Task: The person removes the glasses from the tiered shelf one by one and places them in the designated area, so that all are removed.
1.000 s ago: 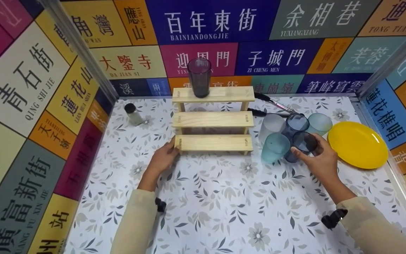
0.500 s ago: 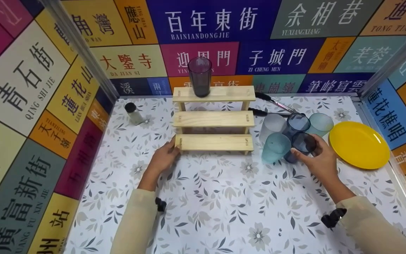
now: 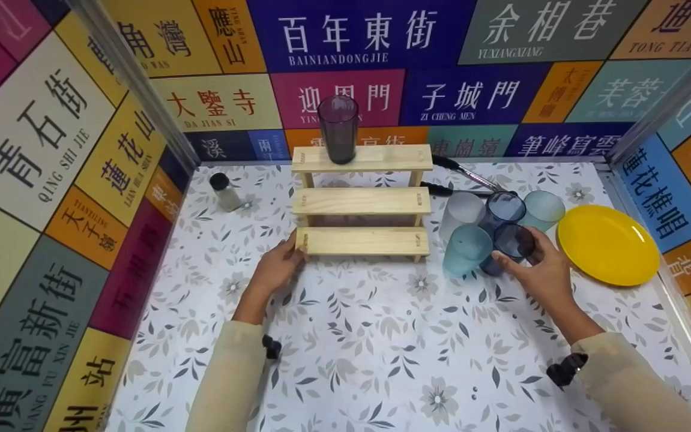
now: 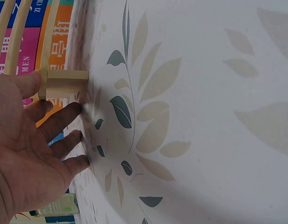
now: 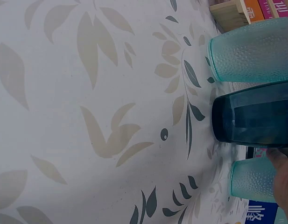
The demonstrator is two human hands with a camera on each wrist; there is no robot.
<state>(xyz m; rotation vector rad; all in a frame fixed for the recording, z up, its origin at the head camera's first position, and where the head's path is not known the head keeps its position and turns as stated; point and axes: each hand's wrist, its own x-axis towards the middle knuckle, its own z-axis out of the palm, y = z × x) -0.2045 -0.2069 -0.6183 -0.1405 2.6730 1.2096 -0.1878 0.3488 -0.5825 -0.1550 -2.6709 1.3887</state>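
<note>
My left hand pinches the left end of the lowest step of a three-tier wooden rack, thumb and forefinger at its edge; in the left wrist view its other fingers are spread. On the top tier a dark purple glass stands upright. My right hand grips a dark blue glass, thumb in front and fingers round the far side. That glass stands among several others: a teal cup to its left, a second dark blue glass behind, a clear frosted cup and a pale green cup.
A yellow plate lies right of the cups. Black-handled tongs lie behind them. At the back left a small black-capped bottle stands on the floral tabletop. Sign-covered walls enclose the table at back and sides.
</note>
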